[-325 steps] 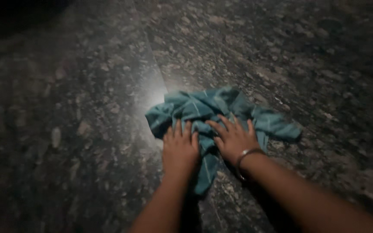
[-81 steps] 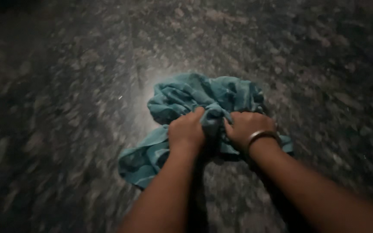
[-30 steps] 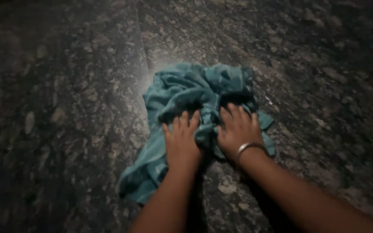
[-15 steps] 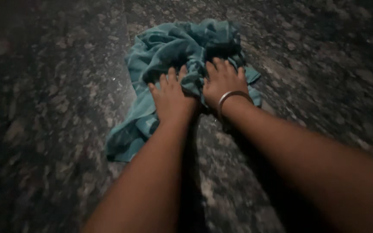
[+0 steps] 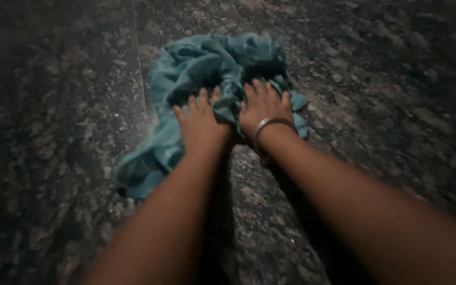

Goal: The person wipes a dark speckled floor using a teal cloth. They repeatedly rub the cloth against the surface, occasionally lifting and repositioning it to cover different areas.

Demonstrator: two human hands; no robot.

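Since a second ago the teal cloth (image 5: 201, 79) and both flat hands, left hand (image 5: 200, 126) and right hand (image 5: 263, 109), sit higher in the frame and further left (arms stretched longer), the cloth's tail now trailing toward lower left.

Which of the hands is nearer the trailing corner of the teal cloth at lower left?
Left. The left hand presses flat on the teal cloth, just above the trailing corner. The right hand, with a bangle, presses farther right.
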